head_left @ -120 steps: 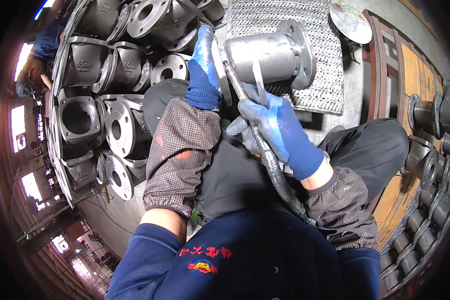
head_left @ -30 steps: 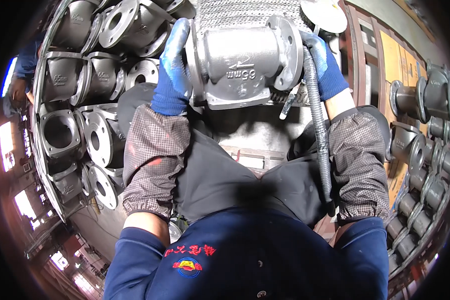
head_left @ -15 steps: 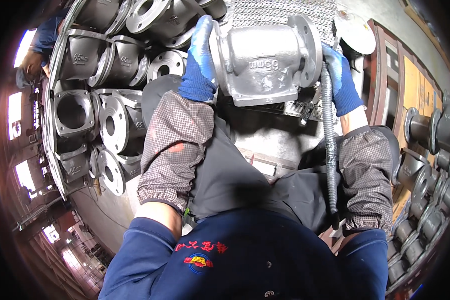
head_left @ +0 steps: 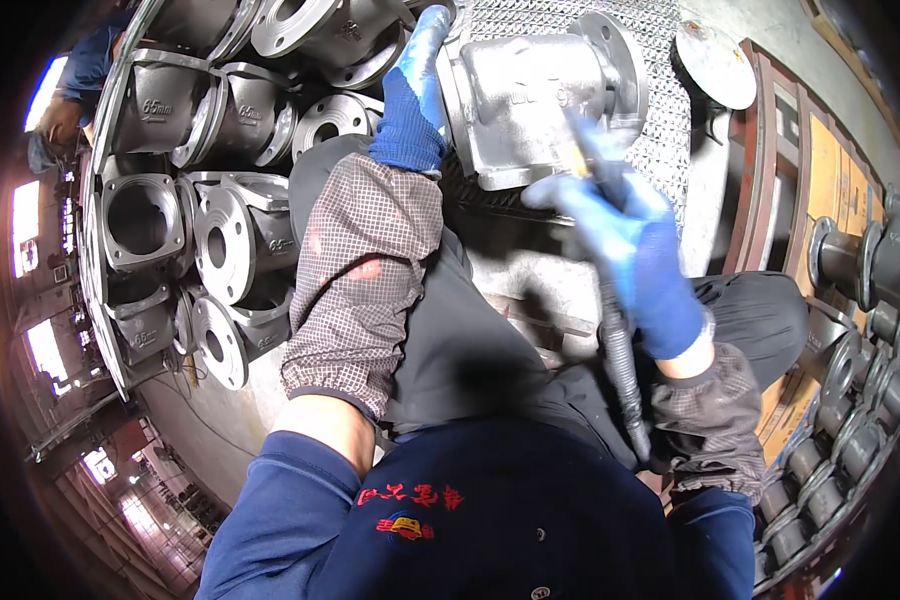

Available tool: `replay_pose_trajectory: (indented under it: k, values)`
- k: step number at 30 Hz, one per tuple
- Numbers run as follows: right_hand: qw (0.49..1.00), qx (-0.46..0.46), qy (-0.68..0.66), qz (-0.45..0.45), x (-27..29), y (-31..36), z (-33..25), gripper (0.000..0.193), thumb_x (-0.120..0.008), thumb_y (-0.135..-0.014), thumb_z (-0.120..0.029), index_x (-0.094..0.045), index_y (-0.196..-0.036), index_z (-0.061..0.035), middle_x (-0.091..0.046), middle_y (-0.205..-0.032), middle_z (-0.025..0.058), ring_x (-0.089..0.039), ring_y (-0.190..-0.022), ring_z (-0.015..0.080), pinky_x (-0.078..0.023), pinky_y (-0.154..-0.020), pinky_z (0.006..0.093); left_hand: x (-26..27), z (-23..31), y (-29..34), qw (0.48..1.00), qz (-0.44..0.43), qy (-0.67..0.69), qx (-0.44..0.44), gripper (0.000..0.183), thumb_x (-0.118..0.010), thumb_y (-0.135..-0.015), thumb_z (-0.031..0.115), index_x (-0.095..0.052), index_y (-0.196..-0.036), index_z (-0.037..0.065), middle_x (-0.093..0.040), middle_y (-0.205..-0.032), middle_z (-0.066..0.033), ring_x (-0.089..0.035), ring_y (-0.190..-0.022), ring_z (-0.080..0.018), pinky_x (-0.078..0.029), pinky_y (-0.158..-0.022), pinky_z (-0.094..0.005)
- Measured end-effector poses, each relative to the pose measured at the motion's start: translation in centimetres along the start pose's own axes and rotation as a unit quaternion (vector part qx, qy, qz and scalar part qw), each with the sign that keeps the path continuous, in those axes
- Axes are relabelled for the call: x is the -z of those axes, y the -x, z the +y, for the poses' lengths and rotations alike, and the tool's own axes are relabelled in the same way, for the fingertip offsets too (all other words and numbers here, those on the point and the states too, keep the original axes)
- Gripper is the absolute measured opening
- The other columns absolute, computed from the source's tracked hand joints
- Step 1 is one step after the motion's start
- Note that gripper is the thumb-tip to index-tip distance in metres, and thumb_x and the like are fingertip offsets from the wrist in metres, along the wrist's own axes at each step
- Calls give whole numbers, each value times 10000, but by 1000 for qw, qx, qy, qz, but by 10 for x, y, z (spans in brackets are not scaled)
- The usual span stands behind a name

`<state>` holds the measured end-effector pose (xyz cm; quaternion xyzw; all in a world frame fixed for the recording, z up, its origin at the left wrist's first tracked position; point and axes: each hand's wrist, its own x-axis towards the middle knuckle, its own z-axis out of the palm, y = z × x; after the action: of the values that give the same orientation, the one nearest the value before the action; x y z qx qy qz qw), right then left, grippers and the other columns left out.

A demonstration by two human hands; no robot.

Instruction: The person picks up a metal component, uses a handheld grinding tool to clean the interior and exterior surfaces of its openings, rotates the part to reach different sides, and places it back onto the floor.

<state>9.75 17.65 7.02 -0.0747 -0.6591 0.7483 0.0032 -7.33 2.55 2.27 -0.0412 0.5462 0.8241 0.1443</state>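
A grey cast-metal valve body [head_left: 530, 85] with round flanges lies on its side before me on a metal mesh surface [head_left: 663, 140]. My left hand [head_left: 416, 105], in a blue glove, holds its left flange, fingers stretched up along the rim. Closed round a dark hand tool [head_left: 607, 170] is my gloved right hand [head_left: 642, 245], close to the near right side of the casting. Motion smears the tool's front end, so its kind and any contact with the metal cannot be made out. From the tool a ribbed grey hose [head_left: 620, 370] runs down to my lap.
Several similar castings [head_left: 225, 245] are stacked in a rack at the left. More flanged castings [head_left: 845, 250] stand at the right, by a brown metal frame [head_left: 760, 170]. A pale round disc [head_left: 715, 65] is at the upper right. Another person [head_left: 95, 75] is at the far left.
My right hand has left the right flange and now grips the hose tool, nearer the middle. The casting has shifted slightly up and right, with my left hand still on it.
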Motion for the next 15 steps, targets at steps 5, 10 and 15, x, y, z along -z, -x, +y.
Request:
replay_pose_trajectory:
  k: [5,10,15]
  values:
    - [991,-127,-33,0,-41,-1,39,488,-576,-893,-112,-446,-1350,-4,-624,-784,18,-473,-534,33,-418,-482,191,-4,0,-2,1000,1,6,19,450,-525,-925,365,-510,-1261,66,-572,-1194,-139,-602,-1048,-251,-516,-886,-374]
    - [985,-171,-8,-17,-44,-13,30,487,-576,-894,-114,-442,-1342,22,-591,-694,0,-488,-471,56,-421,-457,204,4,-1,-7,998,-13,40,48,470,-542,-913,391,-492,-1268,87,-554,-1208,-128,-603,-1034,-265,-521,-869,-378]
    - [973,-206,-97,-36,-29,-8,31,507,-540,-869,-135,-435,-1334,37,-607,-635,51,-500,-438,67,-440,-437,231,1,-6,-10,1000,28,-6,-11,559,-521,-917,448,-479,-1256,6,-561,-1176,-180,-612,-993,-258,-530,-837,-367]
